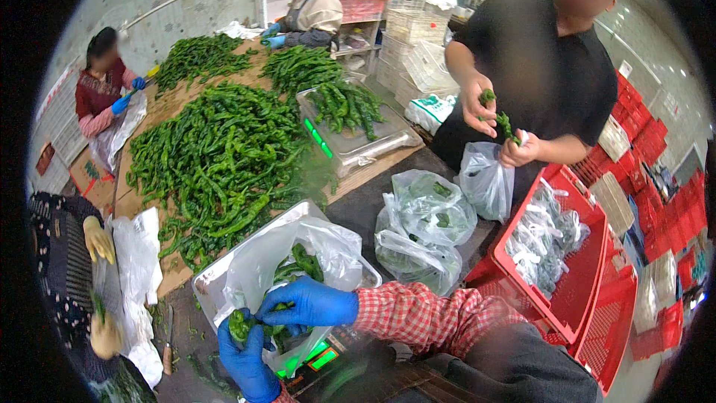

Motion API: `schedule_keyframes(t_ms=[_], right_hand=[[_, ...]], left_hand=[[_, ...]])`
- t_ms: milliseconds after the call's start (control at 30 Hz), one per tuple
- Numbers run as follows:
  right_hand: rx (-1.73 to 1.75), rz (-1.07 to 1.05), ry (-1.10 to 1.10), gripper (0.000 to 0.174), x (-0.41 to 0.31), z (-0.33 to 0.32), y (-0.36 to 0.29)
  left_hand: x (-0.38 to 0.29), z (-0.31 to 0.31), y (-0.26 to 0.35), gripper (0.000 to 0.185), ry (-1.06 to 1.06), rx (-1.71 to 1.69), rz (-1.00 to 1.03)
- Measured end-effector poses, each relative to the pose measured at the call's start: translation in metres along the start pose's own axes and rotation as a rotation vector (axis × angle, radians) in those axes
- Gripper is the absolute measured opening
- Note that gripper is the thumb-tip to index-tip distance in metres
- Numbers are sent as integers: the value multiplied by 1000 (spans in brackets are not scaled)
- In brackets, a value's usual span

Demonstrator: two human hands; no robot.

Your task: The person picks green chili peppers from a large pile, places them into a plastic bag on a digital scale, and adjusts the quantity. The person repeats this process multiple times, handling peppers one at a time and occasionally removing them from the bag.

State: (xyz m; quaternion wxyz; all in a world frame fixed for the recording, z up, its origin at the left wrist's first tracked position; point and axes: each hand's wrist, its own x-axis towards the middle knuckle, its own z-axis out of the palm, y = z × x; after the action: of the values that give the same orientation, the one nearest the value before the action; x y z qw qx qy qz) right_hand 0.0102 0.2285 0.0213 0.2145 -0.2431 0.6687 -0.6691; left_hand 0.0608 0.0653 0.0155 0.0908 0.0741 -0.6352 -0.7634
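Note:
Wearing a blue glove, my left hand (244, 355) holds a curled green pepper (239, 326) over the near edge of a scale. My right hand (313, 303), also gloved in blue, meets it from the right, fingertips pinched at the same pepper. Below and behind both hands, a clear plastic bag (330, 243) lies open on the metal pan of the scale (210, 285). More green peppers (305, 263) show inside the bag. The lit green display (321, 355) of the scale is partly covered by the bag.
A large heap of green peppers (218, 157) lies beyond the scale. Filled plastic bags (422, 229) sit to the right, beside a red crate (593, 268) of bagged goods. A knife (168, 347) lies at left. Several co-workers stand around; one holds a bag (486, 179) at right.

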Motion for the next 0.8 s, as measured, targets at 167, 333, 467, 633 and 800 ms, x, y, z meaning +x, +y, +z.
schedule_keyframes(t_ms=[167, 333, 467, 633, 800], right_hand=[[12, 189, 87, 29, 3, -7, -3], [254, 36, -47, 37, 2, -12, 2], [85, -213, -24, 65, -4, -7, 7], [314, -164, -6, 61, -7, -2, 1], [398, -89, 25, 53, -3, 9, -6]], left_hand=[[2, -2, -6, 28, -105, 76, 82], [0, 1, 9, 28, -23, -63, 9], [-7, 3, 9, 26, 28, -163, 5], [-14, 3, 11, 30, 7, -187, -27], [-14, 0, 13, 29, -98, -392, -128]])
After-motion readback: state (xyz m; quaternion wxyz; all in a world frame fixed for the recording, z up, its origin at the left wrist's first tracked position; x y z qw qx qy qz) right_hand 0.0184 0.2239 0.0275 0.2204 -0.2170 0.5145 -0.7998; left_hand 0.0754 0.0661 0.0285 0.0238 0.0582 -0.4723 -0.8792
